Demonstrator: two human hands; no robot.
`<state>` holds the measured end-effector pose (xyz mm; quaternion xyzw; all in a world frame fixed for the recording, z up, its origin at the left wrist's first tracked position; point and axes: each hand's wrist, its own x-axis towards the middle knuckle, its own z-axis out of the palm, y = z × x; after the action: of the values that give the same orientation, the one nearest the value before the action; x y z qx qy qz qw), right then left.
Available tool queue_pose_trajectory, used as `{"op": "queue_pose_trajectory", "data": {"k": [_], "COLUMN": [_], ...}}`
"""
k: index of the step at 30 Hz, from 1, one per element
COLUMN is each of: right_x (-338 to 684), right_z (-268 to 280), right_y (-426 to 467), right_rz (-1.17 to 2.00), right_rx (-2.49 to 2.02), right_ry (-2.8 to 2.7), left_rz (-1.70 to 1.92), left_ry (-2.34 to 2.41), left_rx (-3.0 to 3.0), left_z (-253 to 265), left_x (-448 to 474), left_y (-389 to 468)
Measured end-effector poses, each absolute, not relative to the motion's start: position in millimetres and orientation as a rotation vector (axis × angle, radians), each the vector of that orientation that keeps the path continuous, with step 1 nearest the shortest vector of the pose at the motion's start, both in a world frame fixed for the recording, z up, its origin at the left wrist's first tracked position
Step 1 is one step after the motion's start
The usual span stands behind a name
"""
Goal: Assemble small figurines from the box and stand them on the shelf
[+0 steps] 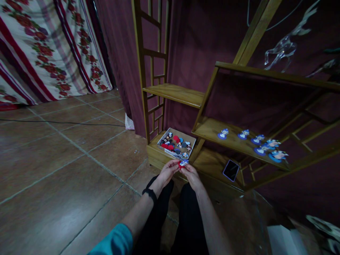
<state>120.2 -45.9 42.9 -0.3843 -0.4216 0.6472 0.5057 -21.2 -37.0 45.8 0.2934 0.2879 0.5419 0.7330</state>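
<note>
Between both hands I hold a small figurine (183, 162) with a blue-and-white body and a red base. My left hand (170, 170) pinches its red base from the left. My right hand (190, 175) has its fingers closed on the other side of it. Just beyond the hands is an open cardboard box (191, 145) full of small figurines and red, blue and dark round bases. On the middle shelf to the right stand several figurines (223, 134) on blue and purple bases, two of them close together near the right end.
The wooden display shelf (172, 92) rises in front, with lattice sides. A phone (231, 170) lies on its lower board. A clear deer ornament (283, 49) stands on the upper board. A white box (285, 239) sits at lower right; a black cable (79, 123) crosses the tiled floor.
</note>
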Motion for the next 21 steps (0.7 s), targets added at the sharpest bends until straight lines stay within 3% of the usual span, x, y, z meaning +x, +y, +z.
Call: {"op": "queue_pose_trajectory", "data": {"k": [21], "right_x": [126], "right_z": [28], "right_y": [-29], "right_rz": [1.415], "right_rx": [-1.072], "right_ry": [-1.001], "left_rz": [1.049], "left_ry": [0.690], "left_rx": [0.657], "left_z": [47], "left_x": [-18], "left_y": [-29]}}
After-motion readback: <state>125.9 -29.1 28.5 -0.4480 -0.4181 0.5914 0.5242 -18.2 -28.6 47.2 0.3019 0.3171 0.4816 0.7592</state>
